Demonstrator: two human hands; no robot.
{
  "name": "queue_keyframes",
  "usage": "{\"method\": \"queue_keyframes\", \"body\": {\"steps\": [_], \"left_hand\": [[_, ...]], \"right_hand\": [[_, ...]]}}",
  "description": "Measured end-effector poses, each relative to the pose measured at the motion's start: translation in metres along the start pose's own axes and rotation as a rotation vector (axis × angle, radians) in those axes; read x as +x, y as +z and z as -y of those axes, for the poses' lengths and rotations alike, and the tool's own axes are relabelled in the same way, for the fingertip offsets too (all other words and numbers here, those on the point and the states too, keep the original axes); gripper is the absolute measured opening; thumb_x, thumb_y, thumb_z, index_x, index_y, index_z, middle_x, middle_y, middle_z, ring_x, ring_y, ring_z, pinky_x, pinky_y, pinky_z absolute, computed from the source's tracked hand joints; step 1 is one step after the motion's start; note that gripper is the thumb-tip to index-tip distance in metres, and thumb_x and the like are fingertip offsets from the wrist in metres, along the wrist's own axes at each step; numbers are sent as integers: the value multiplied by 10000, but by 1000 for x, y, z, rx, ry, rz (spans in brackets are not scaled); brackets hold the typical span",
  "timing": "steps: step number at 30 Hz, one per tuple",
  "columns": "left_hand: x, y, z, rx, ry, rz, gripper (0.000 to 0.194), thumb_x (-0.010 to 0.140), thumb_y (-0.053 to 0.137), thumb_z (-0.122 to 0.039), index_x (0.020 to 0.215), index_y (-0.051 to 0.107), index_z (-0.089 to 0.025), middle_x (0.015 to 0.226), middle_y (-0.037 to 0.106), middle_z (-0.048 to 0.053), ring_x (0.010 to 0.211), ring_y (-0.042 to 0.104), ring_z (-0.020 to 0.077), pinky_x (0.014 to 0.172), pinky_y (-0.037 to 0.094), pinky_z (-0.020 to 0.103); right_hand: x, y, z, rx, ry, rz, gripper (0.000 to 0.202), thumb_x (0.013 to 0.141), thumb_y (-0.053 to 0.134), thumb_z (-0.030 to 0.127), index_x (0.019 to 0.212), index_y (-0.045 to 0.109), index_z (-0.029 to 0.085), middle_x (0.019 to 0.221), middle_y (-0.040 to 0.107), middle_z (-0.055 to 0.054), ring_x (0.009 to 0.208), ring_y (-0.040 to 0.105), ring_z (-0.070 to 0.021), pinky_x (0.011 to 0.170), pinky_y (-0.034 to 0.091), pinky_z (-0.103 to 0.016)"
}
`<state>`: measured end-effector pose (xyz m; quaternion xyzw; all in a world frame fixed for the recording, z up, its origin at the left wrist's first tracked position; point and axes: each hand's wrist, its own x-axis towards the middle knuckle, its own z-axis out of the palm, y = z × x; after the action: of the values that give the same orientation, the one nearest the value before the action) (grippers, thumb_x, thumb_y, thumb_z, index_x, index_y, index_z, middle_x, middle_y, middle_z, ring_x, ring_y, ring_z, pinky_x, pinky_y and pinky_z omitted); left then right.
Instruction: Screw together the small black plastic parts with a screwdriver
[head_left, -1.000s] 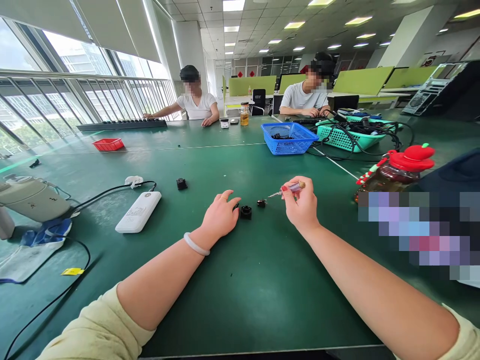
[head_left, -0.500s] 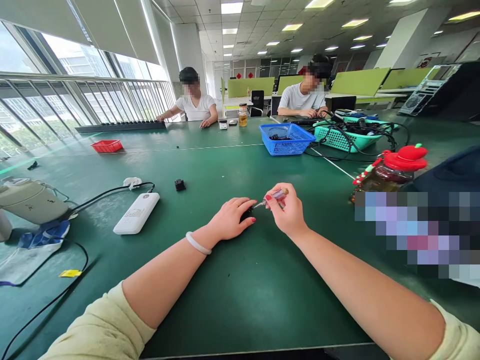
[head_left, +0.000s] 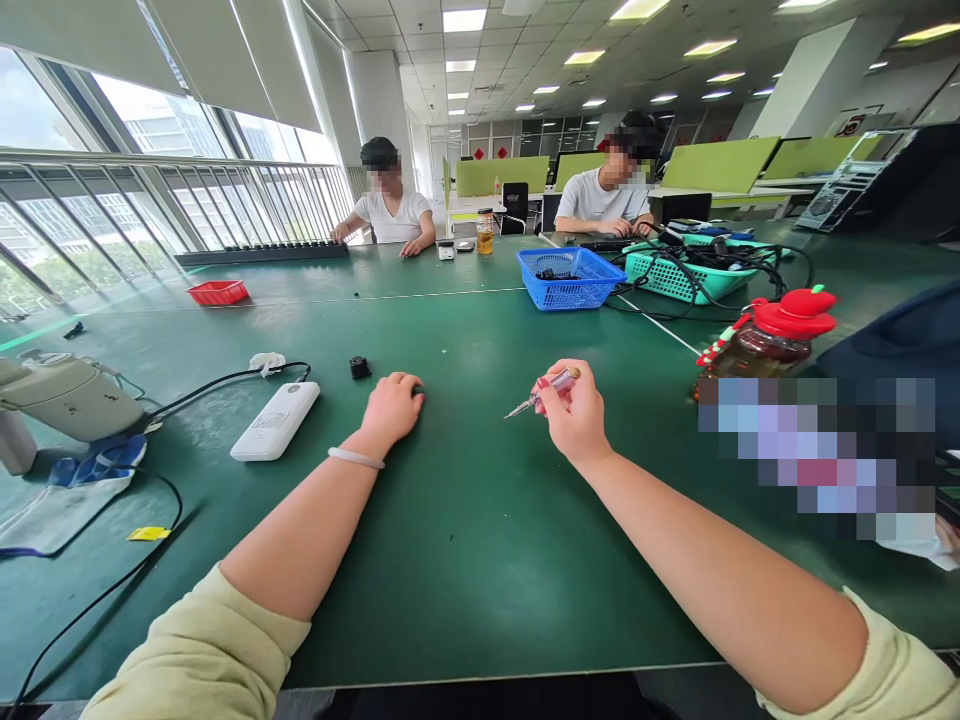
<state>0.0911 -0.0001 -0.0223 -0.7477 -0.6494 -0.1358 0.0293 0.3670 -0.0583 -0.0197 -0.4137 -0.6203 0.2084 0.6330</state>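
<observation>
My right hand (head_left: 577, 412) grips a small screwdriver (head_left: 564, 378) by its clear, pale purple handle. The thin metal tip points left and down, just over the green table (head_left: 480, 560). To the left, my left hand (head_left: 391, 408) rests low at the tabletop, its fingers curled together. A dark sliver of a small black part (head_left: 418, 390) shows at its fingertips; the rest is hidden by the hand. Just beyond that hand sits a small black block-shaped piece (head_left: 360, 367), apart from the fingers.
A white power bank (head_left: 276, 422) with a black cable lies to the left. At the back stand a blue basket (head_left: 571, 292), a teal basket (head_left: 671, 278) full of cables and a red tray (head_left: 217, 292). A red-lidded bottle (head_left: 780, 335) stands right. Two people sit across.
My left hand has moved left, away from the screwdriver tip, towards the black piece. My right hand stays nearly in place with the screwdriver, whose tip now points at bare tabletop.
</observation>
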Motion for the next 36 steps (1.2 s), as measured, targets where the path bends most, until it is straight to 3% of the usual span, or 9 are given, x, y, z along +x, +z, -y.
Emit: {"method": "queue_keyframes", "body": {"steps": [4,8,14,17,23,26,28,36], "left_hand": [[10,-8,56,55,-215,-41,327,895,477,-248,1165,652,-189,1314,587,148,1194,551,326,1012,447,454],[15,-11,85,22,-285,-72,342,846,504,-218,1151,656,-193,1295,597,144,1153,584,317,1005,450,434],[19,-14,88,-70,-303,-106,368,795,533,-159,1139,659,-193,1313,590,132,1178,574,303,1038,429,420],[18,-20,86,-164,-314,-185,330,786,595,-241,1103,667,-182,1270,619,126,1204,556,295,1053,423,402],[16,-40,89,-349,-500,-309,250,852,542,-315,1022,682,-196,1002,722,82,976,654,228,934,490,364],[17,-47,95,-427,-462,-339,313,860,522,-298,1127,664,-215,973,738,50,934,667,197,903,497,326],[19,-50,101,-456,-418,-306,364,849,521,-300,1175,667,-223,964,747,37,926,671,195,898,497,316],[19,-57,113,-372,-393,-134,348,823,499,-321,1044,738,-196,940,749,54,857,669,206,790,515,289]], "right_hand": [[-1,0,3,-21,8,27,267,906,560,482,967,446,248,727,630,20,543,597,-137,561,516,-295],[-1,-1,4,-39,10,45,260,906,548,479,970,449,247,732,629,12,562,598,-147,569,515,-306],[-1,-2,2,-45,20,42,269,904,551,485,981,450,248,747,635,9,577,601,-150,584,518,-307],[-1,-2,2,-41,22,45,258,906,550,474,981,448,250,743,635,13,574,604,-149,586,519,-306],[-1,-1,2,-29,20,46,251,904,557,461,978,446,247,753,628,12,579,604,-146,573,516,-300],[0,-1,1,-21,20,50,251,905,556,459,983,447,247,761,625,11,564,596,-141,560,513,-296],[0,-2,0,-16,20,52,250,907,550,462,984,446,248,762,626,10,552,587,-137,553,511,-294],[0,-1,0,-21,30,60,252,910,547,468,990,447,252,763,628,8,560,588,-138,568,517,-298]]}}
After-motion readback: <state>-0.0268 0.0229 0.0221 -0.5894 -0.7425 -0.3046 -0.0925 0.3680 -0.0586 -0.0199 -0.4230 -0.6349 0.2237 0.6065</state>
